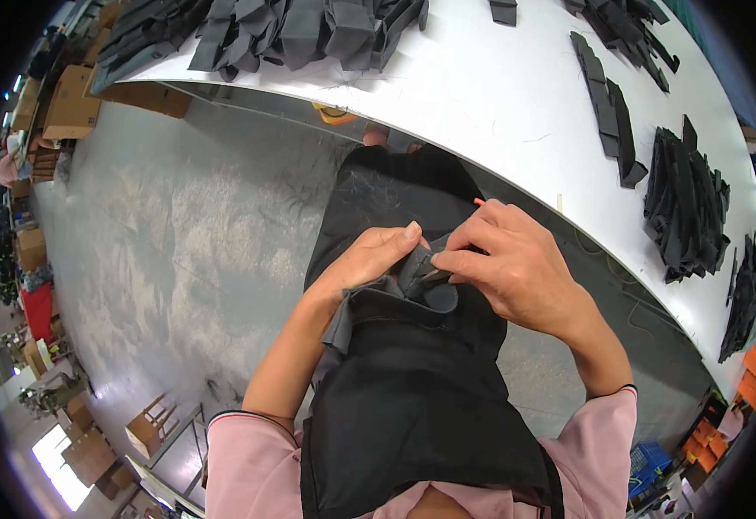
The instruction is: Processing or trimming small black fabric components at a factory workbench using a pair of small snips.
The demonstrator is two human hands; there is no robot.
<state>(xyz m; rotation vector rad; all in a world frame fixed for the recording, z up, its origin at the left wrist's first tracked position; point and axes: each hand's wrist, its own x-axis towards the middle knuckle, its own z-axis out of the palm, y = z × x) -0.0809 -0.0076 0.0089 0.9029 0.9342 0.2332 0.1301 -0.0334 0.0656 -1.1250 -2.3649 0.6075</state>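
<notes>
Pinching a dark grey fabric piece (419,278) between them: left hand (376,255) closed on its left edge, right hand (503,264) gripping directly opposite, fingertips nearly touching.

white table (516,95) | dark fabric stacks (283,30) on it | cardboard boxes (71,104) | possibly wooden stools (149,428)

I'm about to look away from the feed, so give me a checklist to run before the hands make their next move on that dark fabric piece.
1. Left hand grips the dark fabric piece: ok.
2. Right hand pinches the same piece at its edge: ok.
3. Small orange-tipped tool sits in the right hand: ok; its kind, cannot tell.
4. Piece rests over the black apron, off the floor: ok.
5. White table with fabric stacks lies in front: ok.
6. Seam or edge condition: cannot tell.
</notes>
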